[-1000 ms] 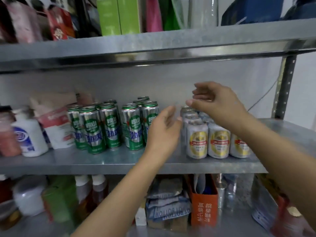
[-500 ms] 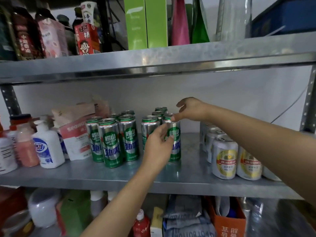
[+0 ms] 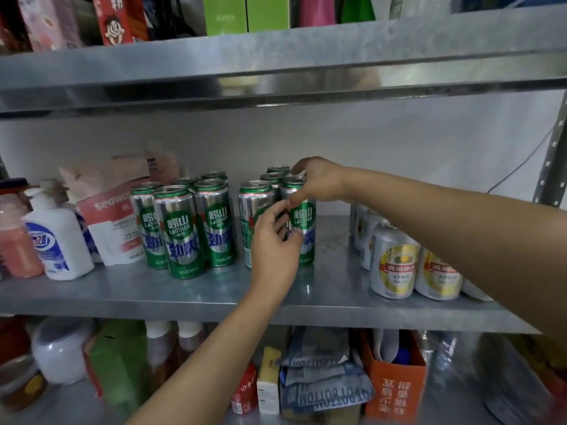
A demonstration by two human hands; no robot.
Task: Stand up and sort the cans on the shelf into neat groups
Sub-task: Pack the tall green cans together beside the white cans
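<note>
Tall green-and-silver cans stand upright on the metal middle shelf (image 3: 331, 302) in two clusters: a left cluster (image 3: 181, 231) and a right cluster led by two front cans (image 3: 256, 194). My right hand (image 3: 322, 182) reaches in from the right and pinches the top rim of the front right green can (image 3: 305, 216). In front of that cluster, my left hand (image 3: 276, 243) has its fingers in the gap between the two front cans and its thumb on the same can. Short silver-and-yellow cans (image 3: 395, 268) stand grouped at the right, partly hidden by my right forearm.
A white pump bottle (image 3: 58, 240), a pink bottle (image 3: 15, 243) and a red-and-white pouch (image 3: 113, 216) crowd the shelf's left end. The upper shelf (image 3: 276, 56) hangs low overhead. A perforated post (image 3: 552, 167) stands at right. An orange box (image 3: 395, 384) sits on the shelf below.
Both hands moved left from the silver-and-yellow cans to the right cluster of green cans. My right hand came down onto a can top, and my left closed in on its front.
</note>
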